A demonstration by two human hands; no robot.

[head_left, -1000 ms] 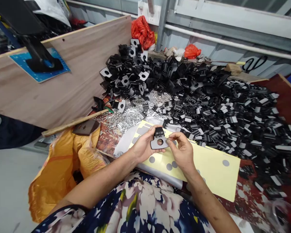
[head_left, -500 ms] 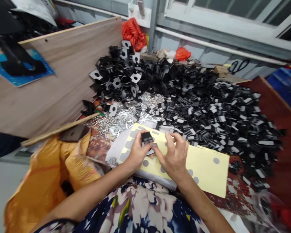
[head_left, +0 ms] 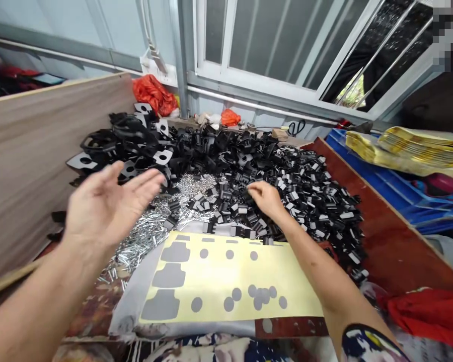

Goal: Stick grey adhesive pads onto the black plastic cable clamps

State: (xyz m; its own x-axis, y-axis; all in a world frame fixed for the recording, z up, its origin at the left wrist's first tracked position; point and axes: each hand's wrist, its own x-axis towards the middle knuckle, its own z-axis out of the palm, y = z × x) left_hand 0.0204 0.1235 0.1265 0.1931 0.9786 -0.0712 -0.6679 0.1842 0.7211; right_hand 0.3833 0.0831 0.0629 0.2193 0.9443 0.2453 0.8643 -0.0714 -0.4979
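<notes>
My left hand [head_left: 107,206] is raised at the left, palm up, fingers stretched apart, with nothing in it. Behind its fingers lie larger black plastic parts [head_left: 126,138], several with grey pads around a round hole. My right hand [head_left: 266,198] reaches into the heap of small black plastic pieces [head_left: 305,201] with grey pads. Its fingers are closed at the heap; anything between them is too small to make out. In front lies a yellow backing sheet [head_left: 219,274] with grey round and shaped stickers on it.
Loose silvery metal pins [head_left: 147,226] are heaped between the left hand and the sheet. A wooden board [head_left: 49,166] walls off the left side, a red-brown board [head_left: 392,216] the right. Beyond that stands a blue crate [head_left: 403,193] with folded yellow sheets [head_left: 426,148].
The hands have parted from over the sheet: left up and leftward, right forward to the heap. The black piece held before is no longer in the left hand. My view has tilted up and right.
</notes>
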